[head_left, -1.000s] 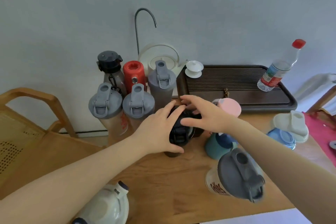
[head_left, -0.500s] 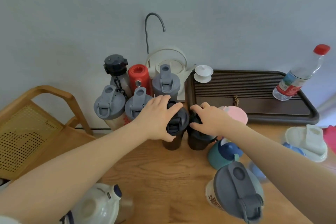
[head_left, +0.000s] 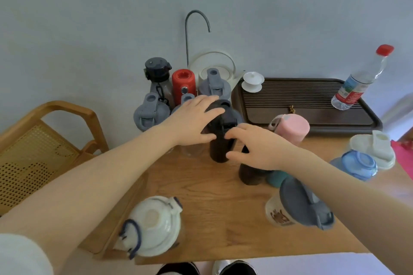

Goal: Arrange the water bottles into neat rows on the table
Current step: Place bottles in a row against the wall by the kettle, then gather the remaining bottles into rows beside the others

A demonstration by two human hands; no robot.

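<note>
Two rows of bottles stand at the back left of the wooden table (head_left: 201, 187): a dark-lidded one (head_left: 157, 69), a red one (head_left: 183, 80) and grey-lidded ones (head_left: 214, 87) (head_left: 150, 114). My left hand (head_left: 194, 120) grips the black lid of a dark bottle (head_left: 220, 152) at the right end of the front row. My right hand (head_left: 257, 145) lies over the top of a second dark bottle (head_left: 249, 174), which stands nearer to me, and its fingertips reach the first. Its lid is hidden.
Loose bottles stand to the right: pink (head_left: 290, 127), teal (head_left: 276, 179), blue (head_left: 355, 165), white-lidded (head_left: 373, 147) and a grey-lidded shaker (head_left: 299, 207). A white jug (head_left: 152, 225) is front left. A clear bottle (head_left: 357, 82) stands on the dark tray (head_left: 312, 116). Kettle (head_left: 214, 67); chair (head_left: 44, 140).
The two dark bottles stood side by side; the one under my right hand is now nearer to me and to the right. My left hand stays on the other, by the rows.
</note>
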